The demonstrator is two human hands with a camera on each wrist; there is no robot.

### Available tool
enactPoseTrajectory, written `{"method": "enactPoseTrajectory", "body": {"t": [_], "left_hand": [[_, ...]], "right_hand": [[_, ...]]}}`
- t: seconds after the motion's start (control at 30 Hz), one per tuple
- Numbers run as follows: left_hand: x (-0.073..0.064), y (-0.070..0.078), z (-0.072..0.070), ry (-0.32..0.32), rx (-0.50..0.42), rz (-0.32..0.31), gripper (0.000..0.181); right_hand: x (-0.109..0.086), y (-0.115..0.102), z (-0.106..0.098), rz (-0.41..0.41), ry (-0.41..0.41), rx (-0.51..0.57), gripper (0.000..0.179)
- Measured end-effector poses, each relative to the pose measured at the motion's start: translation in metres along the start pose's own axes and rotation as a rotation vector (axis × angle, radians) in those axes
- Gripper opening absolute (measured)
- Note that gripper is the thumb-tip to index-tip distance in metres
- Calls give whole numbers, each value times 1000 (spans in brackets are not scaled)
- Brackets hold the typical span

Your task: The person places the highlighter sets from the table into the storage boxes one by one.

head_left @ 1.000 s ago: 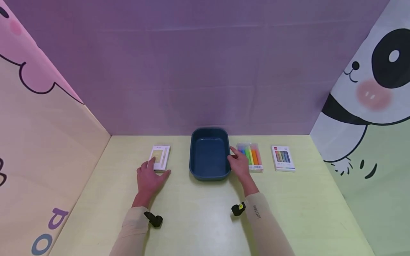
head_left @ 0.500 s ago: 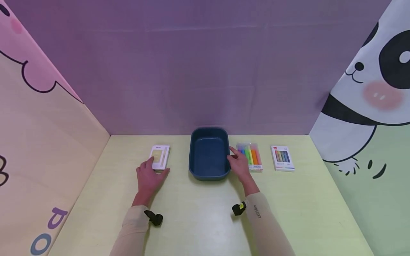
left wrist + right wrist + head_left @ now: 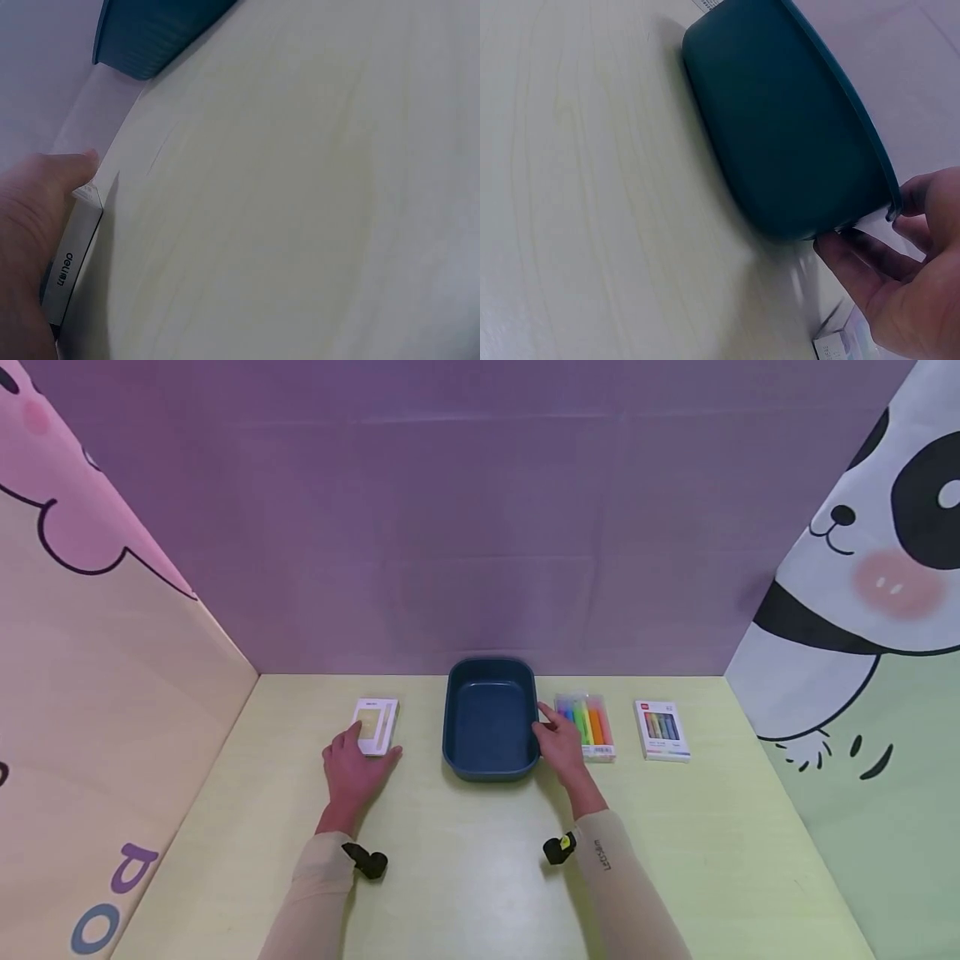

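Note:
A dark blue plastic bin stands at the middle of the table. My right hand holds its right side. In the right wrist view, the thumb is at the rim and other fingers reach the base. Further left lies a flat white box with a tan panel; its side, lettered "deli", shows in the left wrist view. My left hand spreads around the box's near end, index finger along the left edge, thumb straight beside the near right corner.
A clear pack of colored markers lies right of the bin, partly behind my right hand. Beyond it lies a white box with pictured colored sticks. A purple wall closes off the back of the table.
My left hand has moved slightly away from me, and the white box's near end appears slightly farther back. The right hand and the bin have stayed in place.

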State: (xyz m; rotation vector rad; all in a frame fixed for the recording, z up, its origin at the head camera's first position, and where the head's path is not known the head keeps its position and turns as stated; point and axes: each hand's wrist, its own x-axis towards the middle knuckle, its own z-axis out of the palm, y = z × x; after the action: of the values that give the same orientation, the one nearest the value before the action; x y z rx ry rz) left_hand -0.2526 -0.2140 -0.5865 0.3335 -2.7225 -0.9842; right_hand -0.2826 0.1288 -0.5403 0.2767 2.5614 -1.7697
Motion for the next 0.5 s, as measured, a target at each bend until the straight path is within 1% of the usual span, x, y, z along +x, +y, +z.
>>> {"method": "enactPoseTrajectory", "body": {"t": [0.2,0.5], "left_hand": [[3,3,-1,11,8,-5,88],[6,3,0,27,0,-15,80]], "right_hand": [[-2,-2,0,8,3,-3,43],[-1,-3,0,3,1,-3,43]]}}
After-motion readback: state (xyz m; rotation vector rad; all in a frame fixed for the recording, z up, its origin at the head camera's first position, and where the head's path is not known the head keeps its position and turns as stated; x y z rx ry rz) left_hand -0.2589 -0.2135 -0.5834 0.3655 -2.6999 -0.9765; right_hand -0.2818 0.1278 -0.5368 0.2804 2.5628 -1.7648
